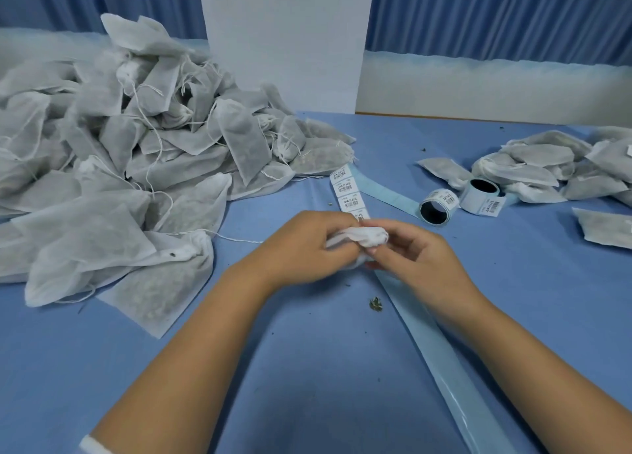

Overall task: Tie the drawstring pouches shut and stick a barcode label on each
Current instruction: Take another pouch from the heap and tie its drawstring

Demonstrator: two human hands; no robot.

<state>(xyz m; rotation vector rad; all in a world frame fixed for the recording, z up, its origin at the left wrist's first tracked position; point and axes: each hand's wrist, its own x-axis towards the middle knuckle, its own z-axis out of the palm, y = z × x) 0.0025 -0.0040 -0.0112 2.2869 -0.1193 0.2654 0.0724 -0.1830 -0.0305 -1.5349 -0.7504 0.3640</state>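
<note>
A white drawstring pouch (pixel 359 236) is held over the blue desk (pixel 307 385) at the near end of the strip of barcode labels (pixel 347 193), and the hands partly hide the strip's nearest label. The left hand (pixel 307 245) grips the pouch's bunched neck with curled fingers (pixel 342 219). The right hand (pixel 420 258) pinches the same neck from the other side. Left of the strip lies a large heap of pouches (pixel 136 152). Right of it lie 2 label rolls (pixel 437 207) and, farther right, a smaller pile of pouches (pixel 547 166). Bare blue backing liner (pixel 444 361) runs from the strip toward the person. Behind the strip stands a white panel (pixel 287 43). Each label bears a barcode, but its small print is unreadable.
</note>
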